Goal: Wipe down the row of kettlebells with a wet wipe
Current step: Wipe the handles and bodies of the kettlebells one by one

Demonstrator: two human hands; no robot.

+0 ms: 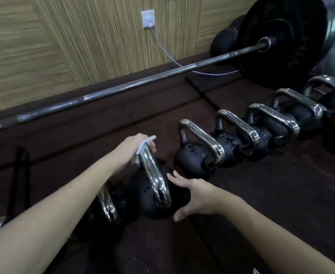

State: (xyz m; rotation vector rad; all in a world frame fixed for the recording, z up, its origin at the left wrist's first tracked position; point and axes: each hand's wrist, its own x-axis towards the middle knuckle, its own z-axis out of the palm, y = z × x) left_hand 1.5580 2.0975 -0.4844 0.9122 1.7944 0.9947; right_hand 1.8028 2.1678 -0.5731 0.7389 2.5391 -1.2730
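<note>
A row of black kettlebells with chrome handles runs from the lower left to the upper right across the dark floor mat. My left hand (135, 148) presses a white wet wipe (145, 144) around the top of the chrome handle (154, 180) of a kettlebell (148, 198) near me. My right hand (192, 193) rests with spread fingers against the right side of that same kettlebell's black body. The neighbouring kettlebell (194, 159) stands just to the right, with several more behind it. Another kettlebell (109, 202) sits under my left forearm.
A long barbell (123, 87) lies on the floor along the wooden wall, with a big black plate (281, 38) at its right end. A grey cable (162, 50) runs from a wall socket (148, 19) down to the floor.
</note>
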